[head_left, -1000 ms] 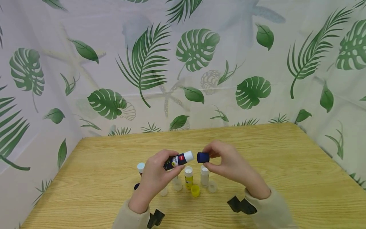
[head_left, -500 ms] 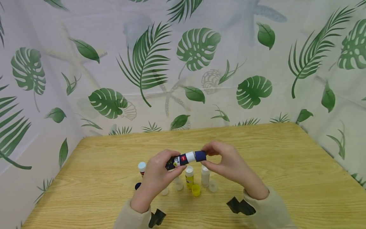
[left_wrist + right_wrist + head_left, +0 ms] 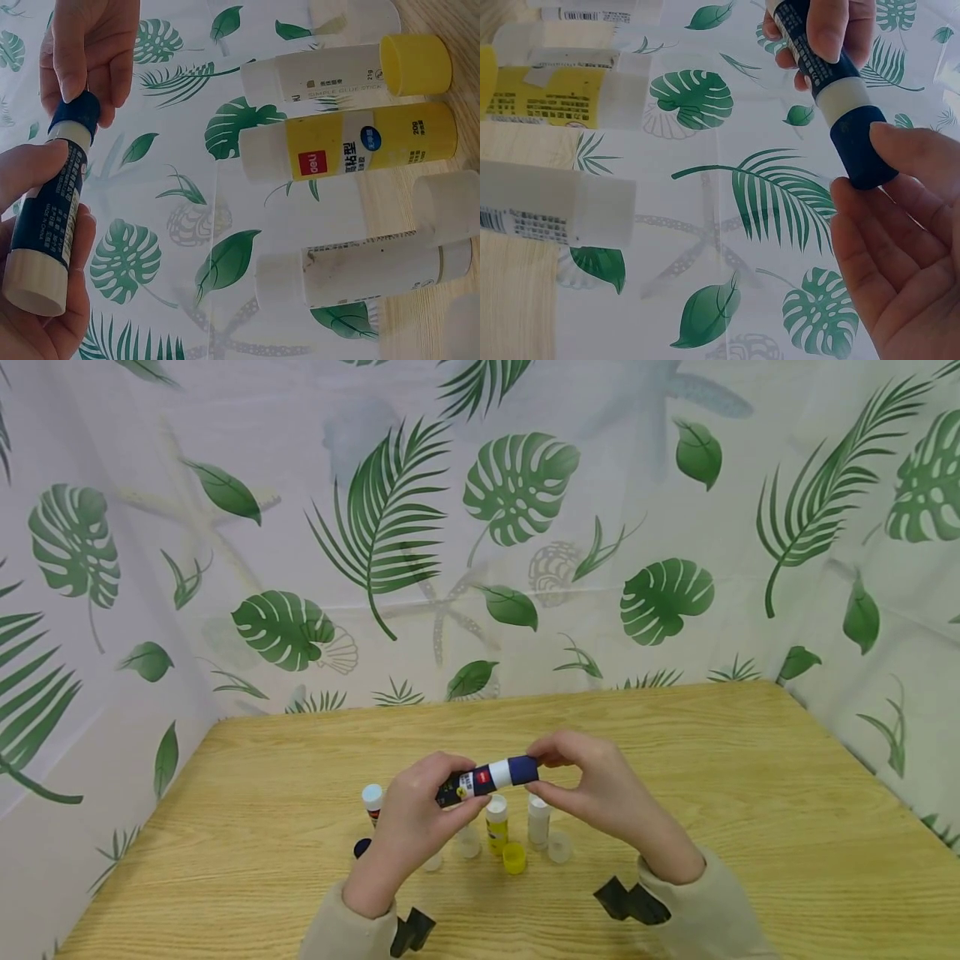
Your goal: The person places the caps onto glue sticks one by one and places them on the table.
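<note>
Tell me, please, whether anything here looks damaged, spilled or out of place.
One small thing: in the left wrist view, the lowest white stick has dark blotches on its otherwise pale side, perhaps dirt or wear. Nothing looks spilled.

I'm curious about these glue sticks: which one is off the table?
The dark blue glue stick, held in the left hand, its blue cap pinched by the right hand; the others, like the yellow one, stand on the table.
</note>
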A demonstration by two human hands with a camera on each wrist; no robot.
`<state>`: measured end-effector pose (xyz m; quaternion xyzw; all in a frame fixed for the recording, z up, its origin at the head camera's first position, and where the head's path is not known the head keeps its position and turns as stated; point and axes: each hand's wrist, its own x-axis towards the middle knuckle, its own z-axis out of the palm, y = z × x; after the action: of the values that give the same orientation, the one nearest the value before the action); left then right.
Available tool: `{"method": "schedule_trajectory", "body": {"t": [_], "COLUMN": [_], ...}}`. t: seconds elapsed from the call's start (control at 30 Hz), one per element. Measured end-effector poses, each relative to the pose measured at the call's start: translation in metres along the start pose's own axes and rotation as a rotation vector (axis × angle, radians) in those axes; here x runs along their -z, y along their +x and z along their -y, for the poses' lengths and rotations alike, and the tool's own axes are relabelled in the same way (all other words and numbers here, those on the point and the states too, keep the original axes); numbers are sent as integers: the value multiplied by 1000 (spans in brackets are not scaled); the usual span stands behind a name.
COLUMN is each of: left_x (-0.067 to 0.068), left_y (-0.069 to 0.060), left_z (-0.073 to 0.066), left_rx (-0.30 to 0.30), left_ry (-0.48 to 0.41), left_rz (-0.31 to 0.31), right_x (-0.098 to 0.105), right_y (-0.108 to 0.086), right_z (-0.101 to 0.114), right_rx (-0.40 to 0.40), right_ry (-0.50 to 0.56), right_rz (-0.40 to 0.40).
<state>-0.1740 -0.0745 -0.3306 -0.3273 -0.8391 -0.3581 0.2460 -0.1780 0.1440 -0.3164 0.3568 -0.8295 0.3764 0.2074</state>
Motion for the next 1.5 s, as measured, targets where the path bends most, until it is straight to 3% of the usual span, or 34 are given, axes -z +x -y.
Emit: {"method": "schedule_trajectory", "body": {"t": [0.77, 1.0, 1.23, 1.37, 1.5], "left_x": [0, 2, 6, 8, 10], "left_y": [0, 0, 1, 1, 0], "left_z": [-1, 0, 2, 3, 2], "left_rx": [-34, -48, -29, 2, 39], "left_ry": [-35, -77, -203, -282, -440], "left_rz": [49, 90, 145, 109, 70], "right_x": [-2, -3, 0, 3, 6], "right_y": [0, -1, -1, -1, -2], "right_z": [1, 1, 1, 2, 3], "right_rx": [73, 79, 59, 38, 1], "right_ry": [37, 39, 46, 73, 99], "right_rz": [27, 27, 25, 19, -2]}}
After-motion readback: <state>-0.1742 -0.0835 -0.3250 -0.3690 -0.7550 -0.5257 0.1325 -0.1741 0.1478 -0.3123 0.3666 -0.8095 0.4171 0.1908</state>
